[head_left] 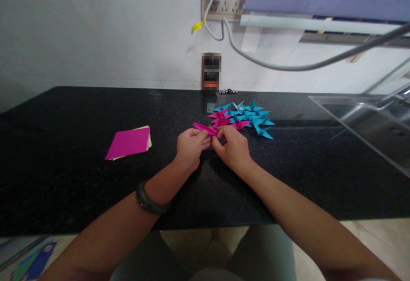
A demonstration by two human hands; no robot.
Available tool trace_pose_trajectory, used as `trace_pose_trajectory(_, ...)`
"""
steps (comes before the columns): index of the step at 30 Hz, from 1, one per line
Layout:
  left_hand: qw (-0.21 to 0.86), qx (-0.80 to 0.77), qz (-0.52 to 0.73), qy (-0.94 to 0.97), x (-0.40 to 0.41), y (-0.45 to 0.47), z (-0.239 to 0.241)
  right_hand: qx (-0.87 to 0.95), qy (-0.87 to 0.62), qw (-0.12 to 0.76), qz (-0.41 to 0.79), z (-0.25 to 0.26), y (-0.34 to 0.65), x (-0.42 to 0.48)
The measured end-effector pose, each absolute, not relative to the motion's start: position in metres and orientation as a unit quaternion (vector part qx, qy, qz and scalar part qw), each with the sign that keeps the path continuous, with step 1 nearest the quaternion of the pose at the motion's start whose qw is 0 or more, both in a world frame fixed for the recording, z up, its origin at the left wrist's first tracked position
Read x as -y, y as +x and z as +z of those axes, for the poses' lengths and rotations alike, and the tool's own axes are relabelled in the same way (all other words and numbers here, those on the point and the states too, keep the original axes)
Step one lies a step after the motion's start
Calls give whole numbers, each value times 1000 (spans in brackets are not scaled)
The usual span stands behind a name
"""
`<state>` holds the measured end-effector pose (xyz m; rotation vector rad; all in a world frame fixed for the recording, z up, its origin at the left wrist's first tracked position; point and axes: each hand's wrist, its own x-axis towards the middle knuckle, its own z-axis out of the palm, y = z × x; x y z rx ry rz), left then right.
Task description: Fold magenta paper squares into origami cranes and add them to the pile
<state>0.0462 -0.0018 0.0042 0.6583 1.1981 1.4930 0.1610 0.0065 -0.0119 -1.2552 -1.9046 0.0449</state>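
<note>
A folded piece of pink origami paper (205,129) is held just above the dark countertop between my two hands. My left hand (191,146) has its thumb and fingers closed on the paper's near side. At the right end of the same paper, the thumb and forefinger of my right hand (233,147) pinch together. Right behind my hands lie several pink paper cranes (221,120), and several blue paper cranes (256,117) are grouped to their right. Far to the left rests a stack of square paper (129,143), pink on top with yellow edges showing.
A phone-like object (211,72), blurred out, leans on the wall, with a beaded string (228,91) beside it. At the right, a metal sink (378,123) is set into the black countertop (77,187). A grey cable (272,65) hangs from the wall socket (230,3).
</note>
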Motion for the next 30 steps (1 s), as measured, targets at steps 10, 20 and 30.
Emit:
trace_pose_trajectory(10,546,-494,616,280,3,46,5,777,-483,403,16,-12,159,-8)
trace_pose_trajectory(20,541,-487,627,278,-2,41,8,767,-460,447,30,-8,166,-9)
trace_pose_trajectory(30,545,-460,606,354,-1,37,2,727,-442,485,202,-8,177,-14)
